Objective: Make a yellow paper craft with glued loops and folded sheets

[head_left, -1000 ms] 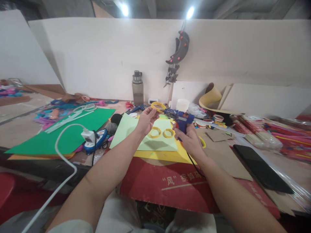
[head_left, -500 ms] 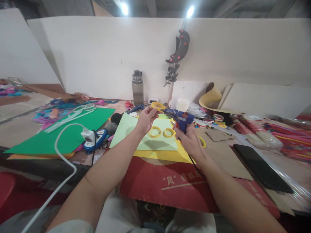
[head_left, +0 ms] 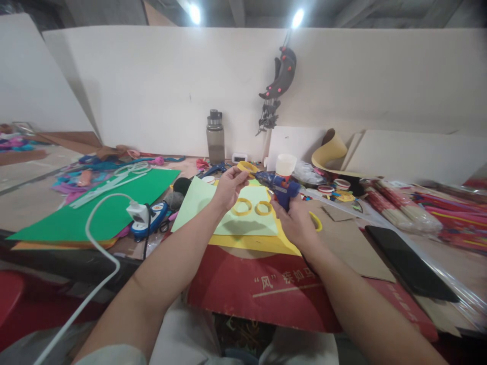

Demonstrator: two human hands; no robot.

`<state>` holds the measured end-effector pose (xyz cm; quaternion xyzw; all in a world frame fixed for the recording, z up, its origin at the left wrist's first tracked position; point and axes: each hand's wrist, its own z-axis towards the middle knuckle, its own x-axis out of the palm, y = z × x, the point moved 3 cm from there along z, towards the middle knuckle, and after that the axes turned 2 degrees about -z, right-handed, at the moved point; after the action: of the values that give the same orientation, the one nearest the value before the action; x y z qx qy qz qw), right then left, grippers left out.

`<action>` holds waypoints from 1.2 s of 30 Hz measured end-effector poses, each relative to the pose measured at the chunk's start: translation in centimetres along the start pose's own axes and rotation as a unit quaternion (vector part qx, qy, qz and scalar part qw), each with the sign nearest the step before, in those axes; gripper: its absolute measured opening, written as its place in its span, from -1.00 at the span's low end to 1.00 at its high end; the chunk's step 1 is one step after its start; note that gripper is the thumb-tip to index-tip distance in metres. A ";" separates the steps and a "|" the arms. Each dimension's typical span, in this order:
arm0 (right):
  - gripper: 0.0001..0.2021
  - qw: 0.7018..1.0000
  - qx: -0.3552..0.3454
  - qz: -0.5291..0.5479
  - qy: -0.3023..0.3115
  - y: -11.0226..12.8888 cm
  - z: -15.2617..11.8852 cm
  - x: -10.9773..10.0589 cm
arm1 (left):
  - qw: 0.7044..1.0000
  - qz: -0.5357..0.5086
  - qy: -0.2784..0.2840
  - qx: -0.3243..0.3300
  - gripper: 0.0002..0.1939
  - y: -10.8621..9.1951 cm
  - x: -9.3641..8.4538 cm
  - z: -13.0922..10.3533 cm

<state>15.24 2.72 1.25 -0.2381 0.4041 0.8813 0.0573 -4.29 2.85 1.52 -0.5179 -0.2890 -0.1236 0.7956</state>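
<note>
Your left hand (head_left: 231, 188) is pinching a yellow ring (head_left: 248, 163) between thumb and fingers, holding it up over the far edge of the pale green sheet (head_left: 198, 203). Your right hand (head_left: 297, 223) is wrapped around the handle of a blue glue gun (head_left: 284, 190), its nozzle pointing at the side of the ring nearest it. The tip is small and blurred here, so I can't fairly say whether it touches the ring or whether any glue is coming out.

Two more yellow rings lie side by side and apart on the pale green sheet, the left one (head_left: 242, 213) and the right one (head_left: 263, 213). Both look closed into loops, so I'd judge their shaping done. Neither has anything visibly attached to it, and I can't tell whether they are fixed to the sheet or just resting there.

The ring you're holding also has its round shape, but with the gun right by it, I'd count its gluing as under way rather than complete. It is off the sheet, not set beside the other two. Another yellow piece (head_left: 316, 222) shows just beyond your right wrist, partly hidden, and I can't judge how finished it is.
</note>
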 end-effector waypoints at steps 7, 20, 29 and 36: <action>-0.70 0.998 -0.037 -0.042 0.000 0.2 -0.2 0.1 | 1.000 -0.004 0.009 0.002 -0.71 -0.1 -0.2 0.0; -0.70 0.997 -0.052 -0.052 -0.007 0.1 -0.3 0.3 | 1.000 0.001 0.004 -0.002 -0.69 0.0 0.0 0.0; -0.73 0.998 -0.040 -0.055 -0.003 0.3 -0.3 0.2 | 1.000 -0.019 0.004 -0.005 -0.68 0.1 -0.1 0.1; -0.80 0.999 0.012 0.038 -0.008 0.6 -0.3 -0.3 | 0.999 -0.029 -0.011 -0.016 -0.69 0.1 -0.2 0.0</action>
<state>15.41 2.10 1.66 -0.2153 0.4232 0.8796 0.0300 -4.43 2.90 1.35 -0.5230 -0.3108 -0.1452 0.7802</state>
